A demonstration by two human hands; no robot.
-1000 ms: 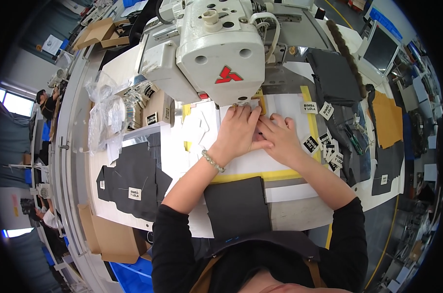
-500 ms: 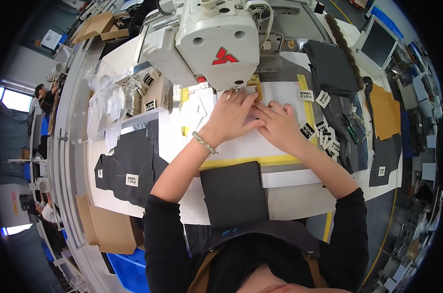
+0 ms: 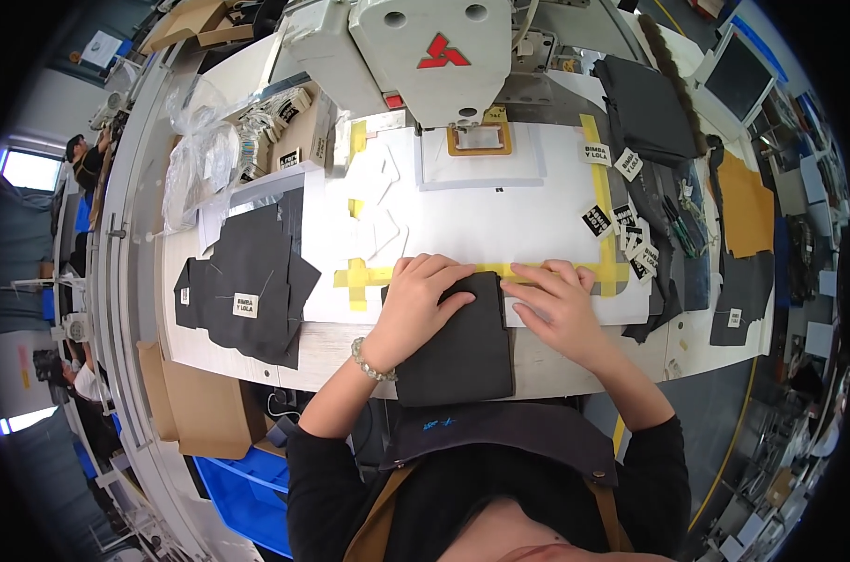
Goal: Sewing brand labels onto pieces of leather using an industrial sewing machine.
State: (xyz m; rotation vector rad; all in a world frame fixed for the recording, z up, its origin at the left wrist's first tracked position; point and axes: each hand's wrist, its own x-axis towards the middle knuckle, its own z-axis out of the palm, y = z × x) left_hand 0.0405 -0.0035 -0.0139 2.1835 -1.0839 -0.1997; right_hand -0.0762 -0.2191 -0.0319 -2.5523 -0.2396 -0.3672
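My left hand (image 3: pixel 423 300) lies over the top left of a stack of black fabric pieces (image 3: pixel 453 365), fingers loosely bent and thumb apart. My right hand (image 3: pixel 561 309) is open at the stack's top right corner, its fingertips touching or close to the edge. The stack sits at the table's front, just below a white sheet (image 3: pixel 481 229) bordered with yellow tape (image 3: pixel 610 272). Beyond, a small metal-edged frame (image 3: pixel 504 140) lies under the head of the white sewing machine (image 3: pixel 429 42). Small square labels (image 3: pixel 595 220) are scattered to the right, and white paper pieces (image 3: pixel 384 229) to the left.
Cut dark fabric (image 3: pixel 233 258), a plastic bag (image 3: pixel 191 159) and a box of labels (image 3: pixel 308 145) are on the left. Folded dark fabric (image 3: pixel 648 108), orange material (image 3: pixel 743 206) and a monitor (image 3: pixel 732 80) are on the right. A blue bin (image 3: pixel 237 496) sits below. Co-workers (image 3: pixel 86 159) work at far left.
Both hands have moved back from the machine to the top edge of the black stack. The frame under the needle head, earlier covered by my fingers, now shows.
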